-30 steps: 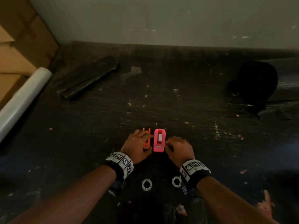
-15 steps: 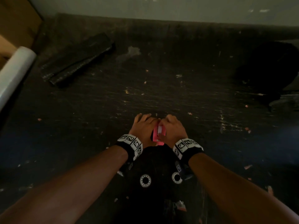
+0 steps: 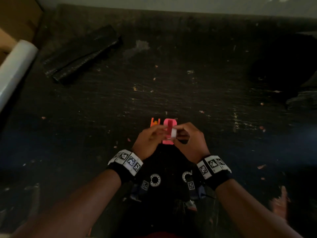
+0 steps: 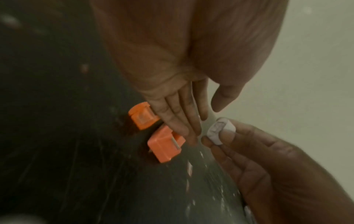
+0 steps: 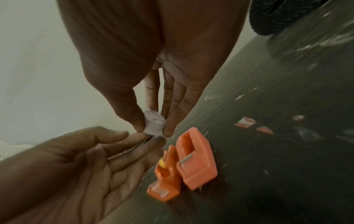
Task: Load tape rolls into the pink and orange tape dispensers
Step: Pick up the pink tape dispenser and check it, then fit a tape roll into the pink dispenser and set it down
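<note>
The pink dispenser [image 3: 167, 141] stands on the dark table with its slot up and a metal pin [image 5: 185, 159] across it. Close on its left is the orange dispenser [image 3: 155, 121]. Just above the pink one, my right hand [image 3: 176, 133] pinches a small white tape roll [image 5: 154, 123] between thumb and finger. My left hand [image 3: 159, 133] reaches in with straight fingers, and its fingertips [image 5: 153, 140] touch the underside of the roll. In the left wrist view the roll [image 4: 220, 130] is right of both dispensers [image 4: 165, 145].
Two white rings [image 3: 155, 180] lie near the table's front edge between my wrists. A folded black bag [image 3: 82, 54] lies at the back left, a white film roll [image 3: 15, 66] at the left edge, and a dark heap [image 3: 283, 66] at the right. A wall runs behind.
Both hands closed in on the pink dispenser. The white roll that sat in it is now pinched in my right hand above it, and the left fingers have come to it.
</note>
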